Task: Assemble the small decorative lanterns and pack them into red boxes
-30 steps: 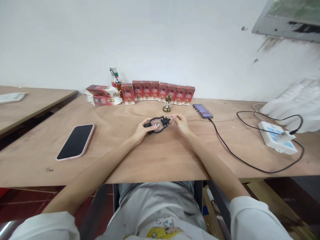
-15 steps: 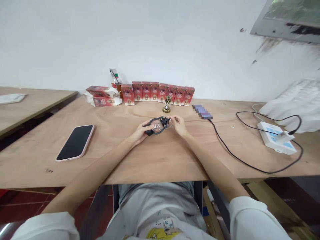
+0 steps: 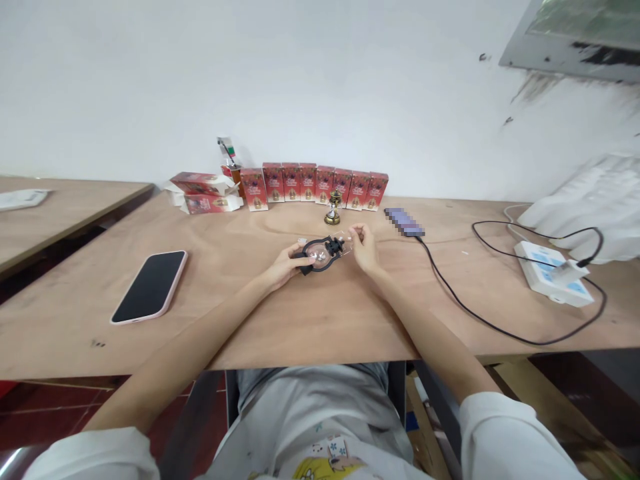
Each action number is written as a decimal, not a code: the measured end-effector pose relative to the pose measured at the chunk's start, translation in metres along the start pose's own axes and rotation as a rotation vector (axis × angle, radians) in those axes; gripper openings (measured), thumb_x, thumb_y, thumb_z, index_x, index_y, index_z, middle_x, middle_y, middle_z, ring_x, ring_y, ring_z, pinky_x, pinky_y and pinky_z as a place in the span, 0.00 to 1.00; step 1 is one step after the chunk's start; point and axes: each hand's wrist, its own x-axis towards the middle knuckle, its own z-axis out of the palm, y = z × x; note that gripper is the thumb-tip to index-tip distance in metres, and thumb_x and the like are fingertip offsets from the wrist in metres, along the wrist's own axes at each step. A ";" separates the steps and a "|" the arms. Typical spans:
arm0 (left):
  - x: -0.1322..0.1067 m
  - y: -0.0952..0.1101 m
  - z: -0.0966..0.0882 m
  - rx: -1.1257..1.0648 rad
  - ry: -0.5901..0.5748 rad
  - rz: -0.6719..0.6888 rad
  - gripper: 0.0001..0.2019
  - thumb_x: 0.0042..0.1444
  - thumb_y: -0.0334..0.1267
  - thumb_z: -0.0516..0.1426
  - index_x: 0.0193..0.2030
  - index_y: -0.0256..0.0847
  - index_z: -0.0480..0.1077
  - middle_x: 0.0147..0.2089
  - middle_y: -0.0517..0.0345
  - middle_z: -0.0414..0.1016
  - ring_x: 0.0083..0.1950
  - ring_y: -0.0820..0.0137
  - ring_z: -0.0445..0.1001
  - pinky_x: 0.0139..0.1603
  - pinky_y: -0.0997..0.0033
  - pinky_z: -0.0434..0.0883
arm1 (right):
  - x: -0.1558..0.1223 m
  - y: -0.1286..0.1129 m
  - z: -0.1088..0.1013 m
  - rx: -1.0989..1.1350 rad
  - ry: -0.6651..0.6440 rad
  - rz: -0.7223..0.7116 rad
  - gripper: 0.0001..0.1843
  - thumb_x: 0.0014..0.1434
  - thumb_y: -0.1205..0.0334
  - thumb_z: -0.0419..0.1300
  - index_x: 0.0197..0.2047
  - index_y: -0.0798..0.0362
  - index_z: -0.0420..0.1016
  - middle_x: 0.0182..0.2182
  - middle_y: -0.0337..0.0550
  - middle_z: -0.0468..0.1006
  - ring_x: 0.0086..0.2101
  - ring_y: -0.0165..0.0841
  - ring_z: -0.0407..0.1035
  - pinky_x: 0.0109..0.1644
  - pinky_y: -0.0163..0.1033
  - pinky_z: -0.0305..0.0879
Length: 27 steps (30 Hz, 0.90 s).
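Observation:
My left hand [image 3: 286, 267] is closed round the base of a small black lantern [image 3: 330, 248]. The lantern lies on its side just over the table, its top toward the right. White bits show inside its clear globe, between black side arms. At its top end is my right hand [image 3: 365, 247], fingers pinched together. Thin pale lines, perhaps a wire handle, show between those fingertips and the lantern top; what the fingers hold is too small to make out. Behind stands a bronze-coloured lantern [image 3: 333, 208], upright.
A row of red boxes [image 3: 274, 183] stands along the wall, with opened red boxes [image 3: 205, 193] at its left. A pink-edged phone [image 3: 150, 287] lies at left. At right are a second phone [image 3: 405, 222], its black cable [image 3: 460, 303], a power strip [image 3: 545, 270] and white wrapping [image 3: 595, 207].
My right hand has moved slightly right and up, away from the lantern's top. The black lantern and my left hand have shifted a little to the right.

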 end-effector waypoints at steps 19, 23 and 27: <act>0.010 -0.018 -0.004 0.142 -0.045 0.246 0.28 0.29 0.31 0.70 0.41 0.39 0.69 0.45 0.56 0.74 0.52 0.63 0.70 0.59 0.60 0.61 | -0.035 -0.019 0.018 -0.455 -0.249 -0.993 0.10 0.64 0.60 0.51 0.37 0.47 0.73 0.31 0.40 0.77 0.33 0.33 0.64 0.43 0.44 0.52; 0.009 -0.018 -0.007 0.222 -0.073 0.214 0.29 0.30 0.30 0.69 0.44 0.40 0.69 0.43 0.56 0.74 0.49 0.63 0.71 0.55 0.60 0.64 | -0.040 -0.021 0.023 -0.515 -0.325 -1.072 0.12 0.65 0.63 0.48 0.38 0.47 0.73 0.32 0.41 0.77 0.35 0.33 0.64 0.44 0.44 0.51; 0.016 -0.007 -0.033 0.187 -0.169 0.122 0.33 0.29 0.28 0.67 0.49 0.40 0.69 0.48 0.51 0.74 0.50 0.59 0.72 0.52 0.59 0.66 | -0.045 -0.027 0.024 -0.589 -0.295 -1.166 0.11 0.64 0.66 0.49 0.37 0.49 0.72 0.31 0.41 0.77 0.36 0.32 0.64 0.44 0.43 0.52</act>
